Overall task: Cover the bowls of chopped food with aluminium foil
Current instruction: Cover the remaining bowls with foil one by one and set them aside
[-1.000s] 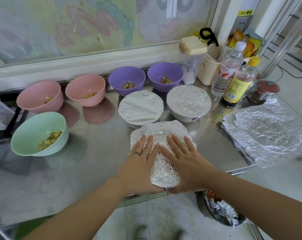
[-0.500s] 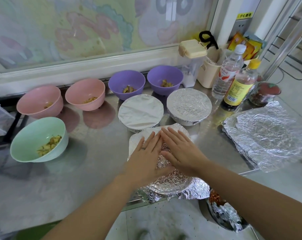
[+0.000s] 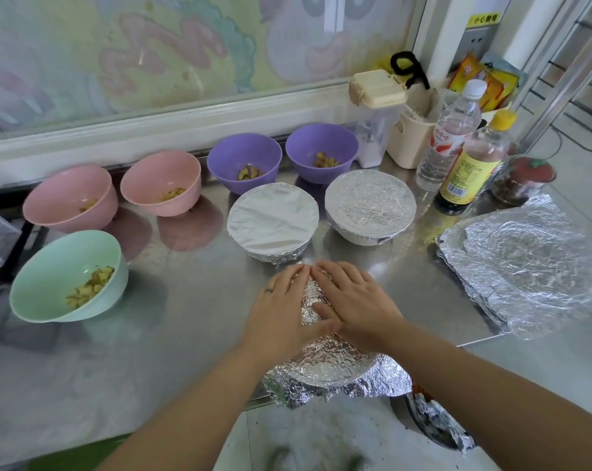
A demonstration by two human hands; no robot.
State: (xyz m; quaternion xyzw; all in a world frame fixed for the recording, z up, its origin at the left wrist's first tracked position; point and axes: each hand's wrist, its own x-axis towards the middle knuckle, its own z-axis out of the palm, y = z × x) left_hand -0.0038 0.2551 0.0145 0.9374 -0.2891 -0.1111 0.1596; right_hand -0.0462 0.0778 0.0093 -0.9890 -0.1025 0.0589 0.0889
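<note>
Left hand (image 3: 281, 311) and right hand (image 3: 352, 300) lie side by side, palms down on the foil (image 3: 325, 365). Fingers together and mostly straight, pressing, nothing pinched. Thumbs touch near the middle. Fingertips (image 3: 299, 271) bend down over the far edge; whether they tuck the sheet under the rim there, cannot tell. Ring (image 3: 269, 289) on a left finger.

The foil, crinkled, drapes over a bowl at lower centre of the frame, by the near edge of the table (image 3: 185, 317). The bowl itself is hidden; its round rim shows through the sheet. A loose skirt of foil sticks out along the near side.

Just beyond the fingertips: covered bowl (image 3: 272, 219), its wrap smooth and tight. To its right, second covered bowl (image 3: 371, 202), wrap wrinkled.

Behind these, two purple bowls (image 3: 245, 161) (image 3: 321, 151), uncovered, chopped bits inside. Left of them, two pink bowls (image 3: 70, 195) (image 3: 160, 181), uncovered, a few bits each. Green bowl (image 3: 66, 273) at left of frame, uncovered, chopped food in it.

Foil stack (image 3: 532, 266) lies flat at the right edge. Two bottles (image 3: 451, 130) (image 3: 471, 164) stand upright at upper right, behind the stack.
</note>
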